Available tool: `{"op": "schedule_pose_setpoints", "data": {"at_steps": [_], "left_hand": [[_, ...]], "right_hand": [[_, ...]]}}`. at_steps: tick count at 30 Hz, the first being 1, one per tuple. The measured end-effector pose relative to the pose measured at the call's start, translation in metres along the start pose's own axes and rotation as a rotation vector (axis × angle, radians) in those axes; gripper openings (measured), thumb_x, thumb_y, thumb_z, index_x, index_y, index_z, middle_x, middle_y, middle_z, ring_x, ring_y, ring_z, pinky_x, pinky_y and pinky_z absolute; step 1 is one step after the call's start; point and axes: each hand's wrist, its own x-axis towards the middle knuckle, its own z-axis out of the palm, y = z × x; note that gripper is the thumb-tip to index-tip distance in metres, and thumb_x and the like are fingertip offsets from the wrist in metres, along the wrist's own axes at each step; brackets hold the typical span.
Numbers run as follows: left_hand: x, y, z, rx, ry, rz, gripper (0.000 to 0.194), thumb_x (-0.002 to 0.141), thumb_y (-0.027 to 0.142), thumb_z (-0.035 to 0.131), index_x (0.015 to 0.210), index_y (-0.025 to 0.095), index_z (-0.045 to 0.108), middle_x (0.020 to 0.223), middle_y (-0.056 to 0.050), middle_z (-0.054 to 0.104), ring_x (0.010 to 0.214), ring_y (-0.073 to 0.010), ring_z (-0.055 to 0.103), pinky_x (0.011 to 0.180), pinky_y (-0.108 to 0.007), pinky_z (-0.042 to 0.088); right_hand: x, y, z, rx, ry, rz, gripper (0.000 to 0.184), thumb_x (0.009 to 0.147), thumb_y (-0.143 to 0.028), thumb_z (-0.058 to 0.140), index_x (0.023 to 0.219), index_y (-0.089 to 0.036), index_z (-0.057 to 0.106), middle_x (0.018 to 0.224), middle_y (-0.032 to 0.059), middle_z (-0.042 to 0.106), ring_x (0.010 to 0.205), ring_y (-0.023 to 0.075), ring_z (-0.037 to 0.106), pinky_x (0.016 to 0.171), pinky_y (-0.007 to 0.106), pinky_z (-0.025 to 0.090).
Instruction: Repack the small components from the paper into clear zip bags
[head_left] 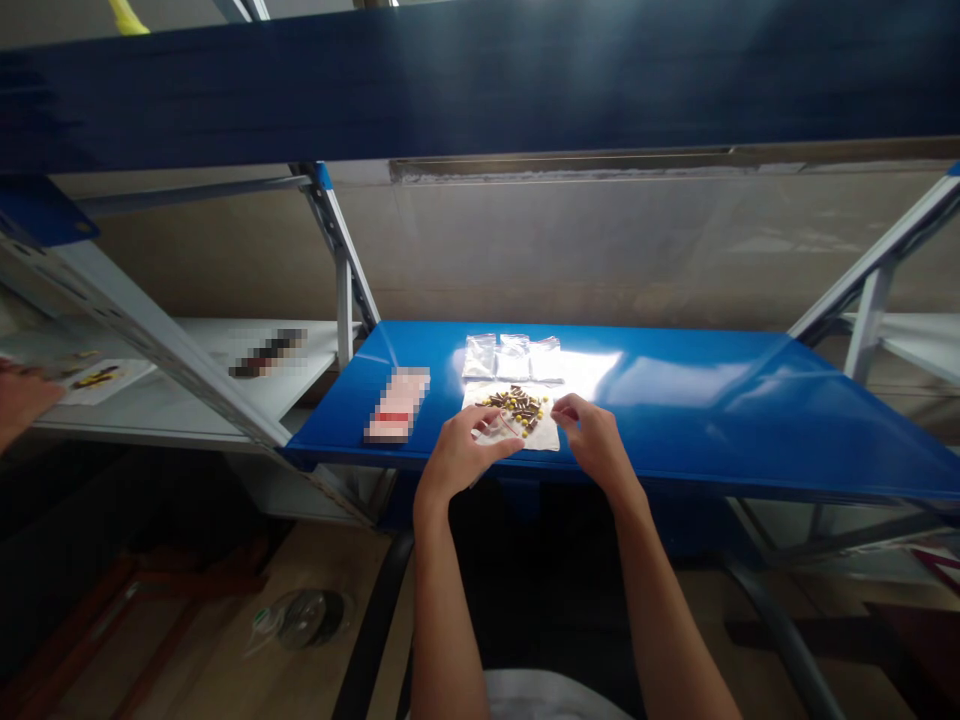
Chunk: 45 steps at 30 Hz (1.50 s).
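On the blue steel shelf (pixel 675 400) lies a white sheet (pixel 536 435) holding a heap of small brown-and-yellow parts (pixel 517 407). My left hand (pixel 465 455) rests over the sheet's near left side, its fingers apart, close to a piece of clear plastic (pixel 501 425). My right hand (pixel 589 435) is at the sheet's right edge, fingertips next to the heap. Neither hand visibly holds anything. Three small clear plastic bags (pixel 514 358) lie in a row just behind the sheet.
A pixelated pink package (pixel 397 405) lies left of the sheet. On a white shelf (pixel 187 395) at left are a pixelated dark object (pixel 268 352) and a paper with a small item (pixel 94 382). Another person's hand (pixel 19 400) enters at the left edge. A dark blue beam (pixel 450 90) crosses overhead.
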Motion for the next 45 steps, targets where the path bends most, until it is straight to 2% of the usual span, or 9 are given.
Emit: {"op": "schedule_pose_setpoints", "data": {"at_steps": [6, 10, 14, 16, 19, 22, 27, 39, 45], "left_hand": [[0.002, 0.002, 0.006, -0.006, -0.036, 0.010, 0.054, 0.068, 0.037, 0.091, 0.117, 0.022, 0.074, 0.113, -0.009, 0.075, 0.104, -0.0268, 0.070, 0.093, -0.040, 0.055], [0.002, 0.005, 0.007, -0.043, -0.125, 0.017, 0.053, 0.071, 0.036, 0.089, 0.118, 0.021, 0.072, 0.114, -0.008, 0.075, 0.102, -0.0258, 0.070, 0.092, -0.039, 0.055], [0.003, 0.004, 0.007, -0.058, -0.154, 0.030, 0.052, 0.073, 0.039, 0.088, 0.118, 0.021, 0.071, 0.112, -0.007, 0.075, 0.102, -0.0251, 0.070, 0.092, -0.039, 0.055], [0.003, 0.004, 0.007, -0.051, -0.149, 0.025, 0.051, 0.073, 0.039, 0.088, 0.118, 0.020, 0.071, 0.113, -0.008, 0.075, 0.101, -0.0247, 0.070, 0.091, -0.038, 0.056], [0.003, 0.006, 0.005, -0.022, -0.116, 0.003, 0.051, 0.073, 0.039, 0.088, 0.117, 0.019, 0.072, 0.112, -0.009, 0.076, 0.099, -0.0245, 0.070, 0.088, -0.037, 0.056], [0.002, 0.007, 0.002, -0.009, -0.072, 0.008, 0.050, 0.076, 0.043, 0.085, 0.117, 0.019, 0.072, 0.110, -0.008, 0.076, 0.098, -0.0240, 0.071, 0.085, -0.035, 0.056], [0.001, 0.003, -0.002, -0.022, -0.043, 0.018, 0.048, 0.079, 0.050, 0.081, 0.116, 0.020, 0.072, 0.109, -0.007, 0.076, 0.098, -0.0233, 0.071, 0.080, -0.032, 0.056], [0.002, 0.001, -0.001, 0.000, -0.032, 0.010, 0.047, 0.080, 0.051, 0.079, 0.114, 0.019, 0.072, 0.106, -0.007, 0.076, 0.094, -0.0220, 0.070, 0.076, -0.030, 0.056], [0.001, 0.002, 0.000, 0.005, -0.030, 0.014, 0.045, 0.082, 0.049, 0.078, 0.115, 0.020, 0.072, 0.106, -0.006, 0.076, 0.093, -0.0214, 0.070, 0.078, -0.031, 0.056]], "right_hand": [[-0.004, -0.031, -0.006, 0.390, -0.077, -0.019, 0.017, 0.083, -0.036, 0.072, 0.086, -0.020, 0.075, 0.087, 0.0064, 0.078, 0.083, 0.0251, 0.070, 0.076, 0.035, 0.052], [-0.008, -0.050, 0.003, 0.324, -0.105, -0.055, 0.018, 0.086, -0.032, 0.068, 0.092, -0.021, 0.081, 0.090, 0.0064, 0.080, 0.082, 0.0244, 0.072, 0.072, 0.034, 0.052], [-0.011, -0.058, 0.004, 0.249, -0.126, -0.116, 0.021, 0.092, -0.027, 0.062, 0.098, -0.022, 0.081, 0.094, 0.0053, 0.081, 0.079, 0.0216, 0.072, 0.073, 0.032, 0.053], [-0.010, -0.055, 0.003, 0.259, -0.140, -0.135, 0.022, 0.093, -0.026, 0.060, 0.101, -0.022, 0.080, 0.097, 0.0054, 0.081, 0.082, 0.0218, 0.072, 0.072, 0.031, 0.052], [-0.005, -0.039, 0.004, 0.227, -0.065, -0.131, 0.021, 0.094, -0.024, 0.058, 0.102, -0.022, 0.077, 0.100, 0.0063, 0.079, 0.088, 0.0228, 0.072, 0.074, 0.031, 0.051], [0.000, -0.016, 0.011, 0.031, -0.018, -0.114, 0.021, 0.092, -0.018, 0.059, 0.100, -0.022, 0.078, 0.098, 0.0068, 0.076, 0.087, 0.0222, 0.069, 0.077, 0.032, 0.049], [0.002, 0.009, 0.031, -0.162, -0.073, -0.034, 0.021, 0.093, -0.018, 0.063, 0.103, -0.026, 0.079, 0.099, 0.0061, 0.068, 0.086, 0.0202, 0.064, 0.074, 0.028, 0.044], [0.000, 0.005, 0.038, -0.291, -0.052, 0.004, 0.012, 0.095, -0.018, 0.059, 0.100, -0.023, 0.068, 0.102, 0.0060, 0.066, 0.089, 0.0206, 0.060, 0.062, 0.026, 0.030], [0.002, 0.013, 0.044, -0.141, 0.068, -0.060, 0.014, 0.095, -0.020, 0.052, 0.098, -0.022, 0.066, 0.100, 0.0078, 0.070, 0.091, 0.0235, 0.063, 0.071, 0.029, 0.040]]}}
